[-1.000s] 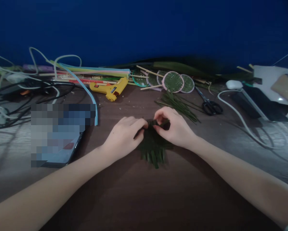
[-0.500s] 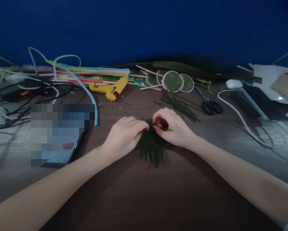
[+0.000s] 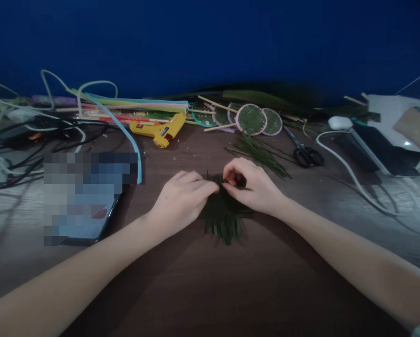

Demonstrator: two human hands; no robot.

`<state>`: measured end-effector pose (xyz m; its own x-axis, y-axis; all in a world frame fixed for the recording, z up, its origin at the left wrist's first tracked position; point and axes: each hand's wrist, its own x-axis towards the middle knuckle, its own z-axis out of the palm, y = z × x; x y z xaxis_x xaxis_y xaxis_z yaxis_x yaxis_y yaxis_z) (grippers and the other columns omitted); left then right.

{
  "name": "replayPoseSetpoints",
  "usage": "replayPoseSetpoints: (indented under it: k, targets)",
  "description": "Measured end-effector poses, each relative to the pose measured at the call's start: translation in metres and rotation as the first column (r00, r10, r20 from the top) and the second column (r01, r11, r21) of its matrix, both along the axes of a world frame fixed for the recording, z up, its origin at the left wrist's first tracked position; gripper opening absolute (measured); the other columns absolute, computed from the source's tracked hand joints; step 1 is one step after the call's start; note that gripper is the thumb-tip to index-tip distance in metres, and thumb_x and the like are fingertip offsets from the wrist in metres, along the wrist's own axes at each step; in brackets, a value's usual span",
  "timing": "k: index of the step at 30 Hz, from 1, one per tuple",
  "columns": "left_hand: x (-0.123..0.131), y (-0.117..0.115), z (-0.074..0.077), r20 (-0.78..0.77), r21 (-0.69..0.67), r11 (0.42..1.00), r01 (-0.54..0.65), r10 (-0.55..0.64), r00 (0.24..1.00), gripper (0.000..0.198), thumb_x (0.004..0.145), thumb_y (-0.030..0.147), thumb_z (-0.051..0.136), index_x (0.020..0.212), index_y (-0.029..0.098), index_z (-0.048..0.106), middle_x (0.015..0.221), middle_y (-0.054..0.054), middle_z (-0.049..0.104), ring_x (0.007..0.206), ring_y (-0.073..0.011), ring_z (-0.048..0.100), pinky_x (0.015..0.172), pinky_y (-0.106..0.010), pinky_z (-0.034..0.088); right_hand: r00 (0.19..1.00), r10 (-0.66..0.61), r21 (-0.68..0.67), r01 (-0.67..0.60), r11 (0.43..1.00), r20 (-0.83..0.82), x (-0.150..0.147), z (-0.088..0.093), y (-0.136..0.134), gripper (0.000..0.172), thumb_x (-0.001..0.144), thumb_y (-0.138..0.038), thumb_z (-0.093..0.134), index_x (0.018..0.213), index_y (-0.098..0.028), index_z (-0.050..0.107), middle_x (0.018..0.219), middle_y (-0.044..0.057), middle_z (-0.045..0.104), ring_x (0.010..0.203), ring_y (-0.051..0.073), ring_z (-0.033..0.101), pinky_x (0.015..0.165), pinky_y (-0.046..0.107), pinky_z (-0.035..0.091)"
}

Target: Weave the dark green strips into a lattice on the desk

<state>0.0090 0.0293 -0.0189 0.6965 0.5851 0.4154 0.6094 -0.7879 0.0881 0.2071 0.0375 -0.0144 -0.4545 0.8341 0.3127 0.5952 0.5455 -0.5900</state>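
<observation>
Woven leaf piece [image 3: 224, 217]: dark green, flat on the table [image 3: 210, 285], centre of frame, just below both hands; loose strip ends are fanned toward the lower edge.
Left hand [image 3: 182, 199]: laid palm-down over the piece's upper-left part, fingers bent, tips brought to its top edge. Whether sth. is pinched under the fingers can't be told.
Right hand [image 3: 255, 187]: closed in a pinch; a thin leaf strip [image 3: 243, 188] is gripped betw. thumb & forefinger at the piece's top-right edge.
Hands: fingertips nearly touching, centre of frame, just above the piece.
Forearms: bare, brought in from the lower left & lower right corners.
Loose green strips [image 3: 261, 152]: a small heap, right of centre, just above the right hand, apart from it.
Scissors [image 3: 304, 152]: black handles, laid right of the heap.
Round woven discs [image 3: 252, 119]: green w/ pale rims, on thin sticks, upper centre, overlapping each other.
Glue gun [image 3: 161, 130]: yellow, laid on its side, upper centre-left.
Blue strip [image 3: 127, 138]: curved down from the upper left, ending beside the phone.
Phone [image 3: 87, 224]: left of the left hand, screen blurred out.
Dark cables [image 3: 20, 145]: tangled, far left.
White cable [image 3: 350, 171]: looped across the right side, near a white rounded object [image 3: 339, 122] that can't be identified.
Wall [image 3: 210, 42]: deep blue, filling the top of frame.
</observation>
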Motion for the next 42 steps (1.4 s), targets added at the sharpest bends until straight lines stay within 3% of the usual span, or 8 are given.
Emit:
replayPoseSetpoints:
  k: [5, 9, 15, 22, 25, 28, 33, 42]
  targets:
    - [0.000, 0.001, 0.002, -0.020, -0.030, 0.999, 0.014, -0.015, 1.000, 0.021, 0.087, 0.014, 0.040, 0.088, 0.020, 0.060, 0.084, -0.001, 0.068, 0.076, -0.0154, 0.056, 0.067, -0.029, 0.039, 0.986, -0.035, -0.019, 0.032, 0.999, -0.162, 0.001, -0.001, 0.000, 0.009, 0.073, -0.018, 0.060, 0.076, -0.020, 0.051, 0.070, -0.001, 0.055, 0.068, 0.013, 0.051, 0.063, 0.027, 0.040]
    - [-0.001, 0.004, 0.005, -0.044, -0.030, 0.994, 0.102, -0.104, 0.994, 0.027, 0.089, 0.011, 0.035, 0.094, 0.019, 0.061, 0.091, -0.002, 0.068, 0.081, -0.0157, 0.056, 0.071, -0.029, 0.039, 0.956, -0.037, -0.037, 0.027, 0.999, -0.291, 0.003, 0.003, 0.001, 0.014, 0.076, -0.028, 0.062, 0.068, -0.019, 0.056, 0.067, -0.001, 0.057, 0.066, 0.012, 0.051, 0.062, 0.027, 0.040]
    - [-0.002, 0.005, 0.009, -0.097, 0.096, 0.983, 0.157, -0.148, 0.984, 0.034, 0.086, 0.006, 0.037, 0.110, 0.019, 0.058, 0.094, -0.002, 0.069, 0.086, -0.0180, 0.055, 0.073, -0.032, 0.037, 0.940, -0.006, -0.073, -0.020, 0.997, -0.341, -0.001, 0.009, 0.001, 0.013, 0.078, -0.030, 0.062, 0.071, -0.019, 0.063, 0.069, 0.000, 0.061, 0.067, 0.012, 0.052, 0.060, 0.027, 0.039]
    - [-0.002, 0.004, 0.009, -0.110, 0.081, 0.985, 0.150, -0.141, 0.984, 0.036, 0.085, 0.005, 0.034, 0.105, 0.017, 0.062, 0.091, -0.005, 0.069, 0.089, -0.0172, 0.055, 0.078, -0.033, 0.037, 0.937, 0.093, -0.122, -0.142, 0.982, -0.337, -0.002, 0.014, -0.001, 0.019, 0.085, -0.028, 0.051, 0.076, -0.022, 0.066, 0.078, 0.000, 0.067, 0.081, 0.014, 0.056, 0.077, 0.031, 0.042]
    - [-0.002, 0.005, 0.007, -0.098, 0.066, 0.989, 0.131, -0.124, 0.987, 0.036, 0.085, 0.005, 0.034, 0.108, 0.016, 0.061, 0.090, -0.005, 0.069, 0.089, -0.0171, 0.055, 0.078, -0.032, 0.038, 0.956, 0.058, -0.104, -0.092, 0.990, -0.286, 0.001, 0.014, 0.001, 0.023, 0.087, -0.025, 0.046, 0.074, -0.021, 0.065, 0.078, 0.001, 0.067, 0.082, 0.016, 0.055, 0.077, 0.033, 0.042]
    - [-0.003, 0.005, 0.005, -0.105, 0.031, 0.994, 0.105, -0.101, 0.989, 0.036, 0.085, 0.007, 0.036, 0.110, 0.018, 0.060, 0.090, -0.005, 0.070, 0.091, -0.0177, 0.055, 0.081, -0.033, 0.037, 0.993, 0.000, -0.038, -0.004, 0.999, -0.120, 0.004, 0.011, 0.005, 0.010, 0.080, -0.019, 0.053, 0.075, -0.020, 0.062, 0.079, 0.002, 0.064, 0.081, 0.018, 0.052, 0.074, 0.034, 0.040]
    - [-0.003, 0.005, 0.004, -0.074, -0.005, 0.996, 0.088, -0.088, 0.993, 0.035, 0.086, 0.007, 0.036, 0.108, 0.019, 0.060, 0.089, -0.004, 0.069, 0.090, -0.0175, 0.054, 0.084, -0.034, 0.037, 0.992, 0.037, 0.018, -0.039, 0.999, 0.119, 0.008, 0.005, 0.008, 0.013, 0.073, -0.012, 0.054, 0.083, -0.019, 0.055, 0.088, 0.005, 0.058, 0.086, 0.021, 0.047, 0.077, 0.037, 0.036]
    - [-0.002, 0.005, 0.004, -0.063, -0.020, 0.998, 0.062, -0.063, 0.996, 0.038, 0.085, 0.005, 0.031, 0.103, 0.019, 0.062, 0.084, -0.006, 0.066, 0.089, -0.0176, 0.055, 0.082, -0.035, 0.039, 0.988, 0.104, -0.012, -0.103, 0.995, 0.116, 0.015, 0.003, 0.011, 0.012, 0.078, -0.019, 0.056, 0.088, -0.021, 0.052, 0.088, 0.005, 0.054, 0.089, 0.021, 0.045, 0.080, 0.035, 0.036]
